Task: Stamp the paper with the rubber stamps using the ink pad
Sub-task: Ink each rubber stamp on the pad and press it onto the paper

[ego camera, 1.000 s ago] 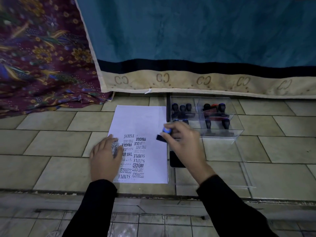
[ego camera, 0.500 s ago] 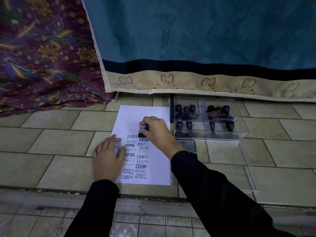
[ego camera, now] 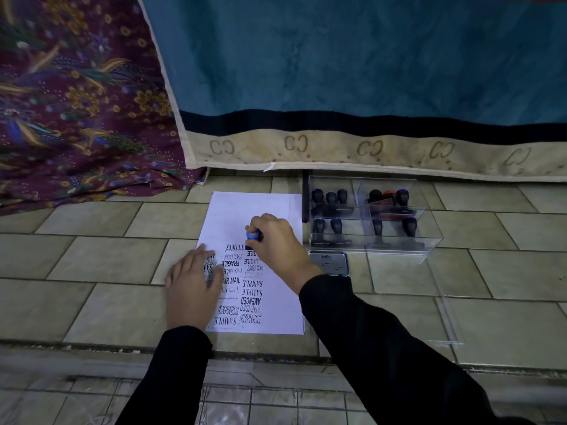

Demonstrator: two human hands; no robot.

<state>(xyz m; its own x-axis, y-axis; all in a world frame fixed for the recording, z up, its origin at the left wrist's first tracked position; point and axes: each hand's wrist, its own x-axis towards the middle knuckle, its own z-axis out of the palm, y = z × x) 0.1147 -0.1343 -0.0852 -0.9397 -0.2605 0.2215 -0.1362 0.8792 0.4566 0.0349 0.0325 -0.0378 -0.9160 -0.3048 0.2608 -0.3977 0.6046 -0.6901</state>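
A white paper (ego camera: 236, 213) lies on the tiled floor, its lower half covered in black stamped words. My left hand (ego camera: 193, 286) rests flat on the paper's left side, fingers spread. My right hand (ego camera: 276, 243) grips a blue-topped rubber stamp (ego camera: 253, 235) and holds it down on the paper just right of the top "SAMPLE" print. The ink pad (ego camera: 329, 263), in a silver case, sits right of the paper, partly hidden by my right wrist. A clear plastic box (ego camera: 399, 243) beyond it holds several black-handled stamps.
A teal cloth with a beige patterned border (ego camera: 337, 148) hangs down just behind the paper and box. Patterned maroon fabric (ego camera: 76, 118) lies at the left. The box's clear lid (ego camera: 445, 302) rests on the tiles at the right. A floor step edge (ego camera: 276, 354) runs near me.
My right hand carried the stamp from over the ink pad leftward onto the paper and now presses it there. The ink pad came into view. My left hand stayed on the paper.
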